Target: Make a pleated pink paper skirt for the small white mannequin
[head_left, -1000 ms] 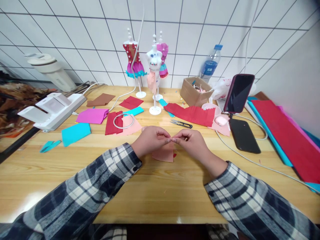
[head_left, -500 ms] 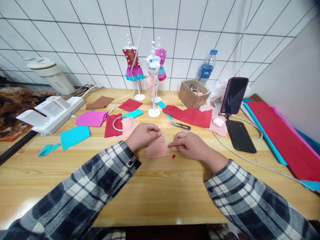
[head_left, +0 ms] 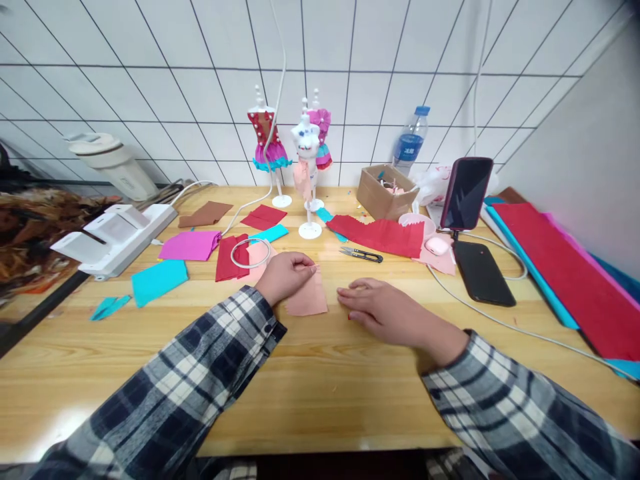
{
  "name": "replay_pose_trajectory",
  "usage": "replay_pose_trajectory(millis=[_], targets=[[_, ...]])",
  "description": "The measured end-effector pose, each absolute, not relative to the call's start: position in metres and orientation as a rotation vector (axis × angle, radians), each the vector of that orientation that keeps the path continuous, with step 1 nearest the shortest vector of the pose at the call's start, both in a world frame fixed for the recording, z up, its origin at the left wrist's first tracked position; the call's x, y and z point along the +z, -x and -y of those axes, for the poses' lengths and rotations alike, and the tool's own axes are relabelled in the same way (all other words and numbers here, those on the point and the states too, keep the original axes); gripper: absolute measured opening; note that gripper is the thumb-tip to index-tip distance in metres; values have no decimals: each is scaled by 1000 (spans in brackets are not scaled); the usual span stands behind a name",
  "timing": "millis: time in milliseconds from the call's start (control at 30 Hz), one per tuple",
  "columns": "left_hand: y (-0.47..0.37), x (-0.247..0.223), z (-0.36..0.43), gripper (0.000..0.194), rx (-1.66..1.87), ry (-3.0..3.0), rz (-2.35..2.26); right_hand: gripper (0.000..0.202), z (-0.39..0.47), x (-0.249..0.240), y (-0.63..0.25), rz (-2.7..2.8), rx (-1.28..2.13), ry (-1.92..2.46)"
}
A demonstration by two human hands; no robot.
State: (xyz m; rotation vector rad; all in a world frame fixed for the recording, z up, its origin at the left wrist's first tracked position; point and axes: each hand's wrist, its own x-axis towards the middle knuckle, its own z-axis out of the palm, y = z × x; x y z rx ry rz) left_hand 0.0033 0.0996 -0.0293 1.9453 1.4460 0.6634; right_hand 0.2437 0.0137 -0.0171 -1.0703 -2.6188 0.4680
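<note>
My left hand (head_left: 285, 277) pinches the top edge of a small pink piece of crepe paper (head_left: 311, 299), which lies on the wooden table. Its thumb and forefinger are closed on the sheet, covering the upper left corner. To the right, my right hand (head_left: 385, 310) rests low over the table with fingers stretched forward and slightly apart, not touching the pink piece. A tiny red scrap (head_left: 349, 317) shows by its thumb tip; whether it touches the scrap I cannot tell. Beyond the hands lie thread snips (head_left: 361, 255) with black handles.
Miniature dress forms (head_left: 310, 231) stand by the tiled wall beside a cardboard box (head_left: 385, 193) and a water bottle (head_left: 411, 140). Coloured sheets, including a long red strip (head_left: 380, 237), lie around. Right are phones (head_left: 483, 273) and a cable; left, a white ring (head_left: 250, 253) and a charger (head_left: 120, 237).
My right hand has shifted slightly towards me and its fingers have straightened from a pointing pose, reaching the red scrap. My left hand keeps its pinch on the pink crepe paper. The view has tilted.
</note>
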Motion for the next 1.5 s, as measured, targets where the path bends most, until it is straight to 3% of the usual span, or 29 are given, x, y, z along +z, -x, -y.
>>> replay_pose_trajectory(millis=[333,600,1100,1200,1333,1500], targets=[[1,-32,-98,21,688,-2064,-1427,27,19,-38,-244,2349,210,1397],[-1,-23,-95,20,713,-2243,-1369,20,28,-34,-312,2030,389,1568],[-1,-24,-94,14,652,-2321,-1282,12,21,-39,-301,2260,193,1676],[0,-26,-96,14,651,-2303,-1269,15,9,-23,-302,2315,195,1688],[2,-26,-99,15,666,-2288,-1255,15,-28,35,-311,2055,218,1633],[2,-25,-100,16,669,-2304,-1257,26,-115,101,-321,1748,-183,1712]])
